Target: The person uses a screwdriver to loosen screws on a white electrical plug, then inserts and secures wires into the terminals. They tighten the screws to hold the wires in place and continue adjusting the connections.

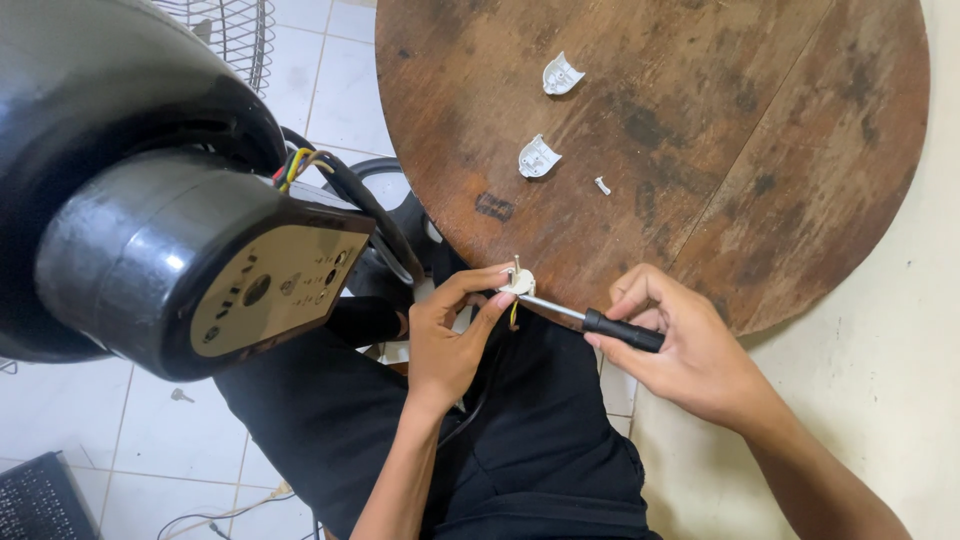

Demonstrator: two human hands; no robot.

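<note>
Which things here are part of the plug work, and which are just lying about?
In use:
left hand holding plug piece
right hand holding screwdriver
two white plug covers
small screw
round wooden table

Lying about:
black fan body
wire fan guard
dark keyboard-like thing on the floor

On the surface (780,150) two plug shells (561,75) (537,157) lie one behind the other with a screw (602,186) just right of the near one, the fan (150,230) stands left, and the plug (517,282) sits at the near edge.
</note>
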